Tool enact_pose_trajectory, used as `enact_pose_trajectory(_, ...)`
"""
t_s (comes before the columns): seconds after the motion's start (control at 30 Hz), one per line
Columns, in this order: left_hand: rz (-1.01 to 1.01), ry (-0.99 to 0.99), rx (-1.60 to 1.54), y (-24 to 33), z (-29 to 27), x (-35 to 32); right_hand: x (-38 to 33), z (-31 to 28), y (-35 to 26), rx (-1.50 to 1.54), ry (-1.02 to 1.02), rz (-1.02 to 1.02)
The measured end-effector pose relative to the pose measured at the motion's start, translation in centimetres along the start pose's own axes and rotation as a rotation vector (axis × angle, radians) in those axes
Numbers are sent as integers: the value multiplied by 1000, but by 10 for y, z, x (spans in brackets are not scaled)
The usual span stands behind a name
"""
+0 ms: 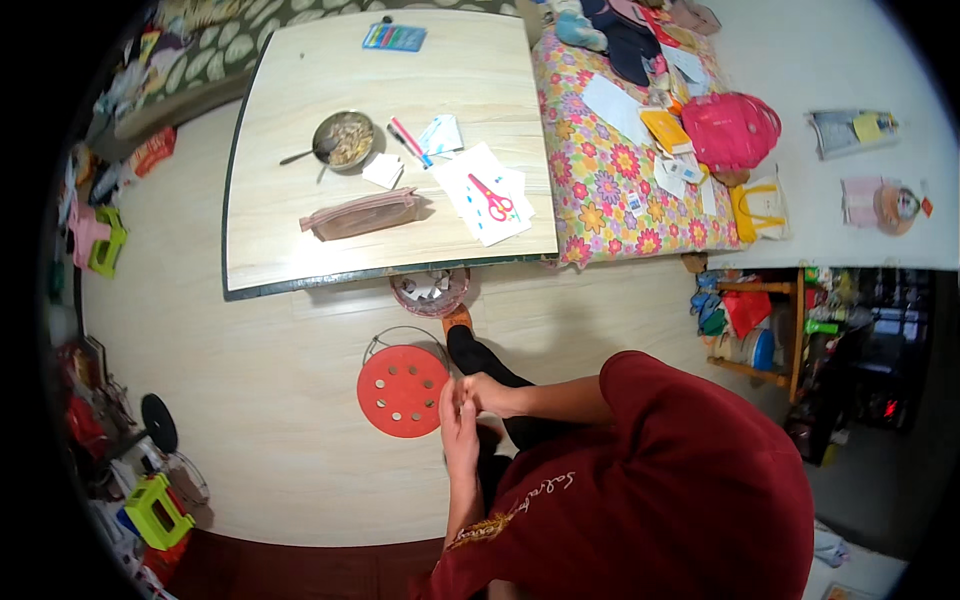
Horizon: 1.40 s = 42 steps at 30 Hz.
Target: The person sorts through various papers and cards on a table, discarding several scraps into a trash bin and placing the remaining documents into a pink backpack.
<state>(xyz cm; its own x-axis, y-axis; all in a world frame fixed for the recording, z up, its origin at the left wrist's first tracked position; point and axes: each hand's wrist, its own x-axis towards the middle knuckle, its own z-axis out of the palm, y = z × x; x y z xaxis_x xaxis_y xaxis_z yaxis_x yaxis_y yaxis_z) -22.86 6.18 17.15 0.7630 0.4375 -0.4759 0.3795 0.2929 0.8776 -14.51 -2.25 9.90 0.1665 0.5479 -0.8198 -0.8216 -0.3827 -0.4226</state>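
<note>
My left hand [459, 435] and my right hand [487, 394] meet in front of my body, above the floor. The left fingers look stretched out. My right hand is closed against them, and anything inside it is hidden. Just left of both hands is a red round stool-like disc [405, 391] with several holes and a thin metal loop. Farther off on the table lie red-handled scissors [491, 197] on white paper sheets [480, 222]. Beside them are a pink-brown pencil case [362, 214], a pink marker [408, 136] and small white paper pieces [383, 170].
The pale table [280, 110] carries a metal bowl [344, 140] with a spoon and a blue pen set [395, 37]. A bin [430, 292] stands under its near edge. To the right are a flowered bed [600, 225] and a pink backpack [732, 130]. A green stool [158, 512] is at left.
</note>
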Motion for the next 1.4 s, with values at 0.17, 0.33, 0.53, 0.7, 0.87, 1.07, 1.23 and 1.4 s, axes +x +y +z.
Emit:
enact_pose_trajectory(0.17,454,-235,620,30,43,-38,-78,23,-2,367,182,113)
enact_pose_trajectory(0.33,651,-216,707,10,62,-125,-127,59,83,582,166,17)
enact_pose_trajectory(0.53,567,-13,496,-20,38,-180,-187,77,120,571,19,-100)
enact_pose_trajectory(0.7,136,126,-394,-28,14,-183,-283,87,81,500,-432,-257)
enact_pose_trajectory(0.87,76,-111,-1026,55,89,-232,-303,67,82,625,-399,-282)
enact_pose_trajectory(1.07,1,-183,-962,41,161,-236,-341,8,109,49,31,-818)
enact_pose_trajectory(1.23,-74,-179,-841,41,283,-247,-371,-108,129,-452,551,-1458)
enact_pose_trajectory(1.4,-210,-102,-701,0,394,-243,-430,-229,135,-788,610,-1560)
